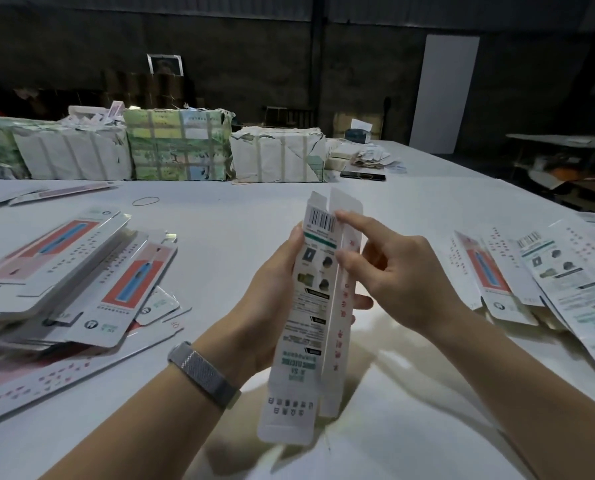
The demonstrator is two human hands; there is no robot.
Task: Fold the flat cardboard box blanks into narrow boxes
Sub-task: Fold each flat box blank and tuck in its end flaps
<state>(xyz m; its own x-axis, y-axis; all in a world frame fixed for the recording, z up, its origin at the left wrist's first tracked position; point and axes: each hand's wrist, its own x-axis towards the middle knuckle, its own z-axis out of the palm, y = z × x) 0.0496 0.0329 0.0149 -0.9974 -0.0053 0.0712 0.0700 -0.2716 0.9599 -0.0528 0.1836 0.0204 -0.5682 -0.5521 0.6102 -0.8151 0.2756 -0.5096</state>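
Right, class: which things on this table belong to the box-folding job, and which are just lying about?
Part of the job:
- box being folded, gripped by the left hand, pressed by the right hand
- pile of flat blanks on the left
- flat blanks on the right

Just lying about:
- rubber band
- wrapped bundles
- phone
- paper scraps
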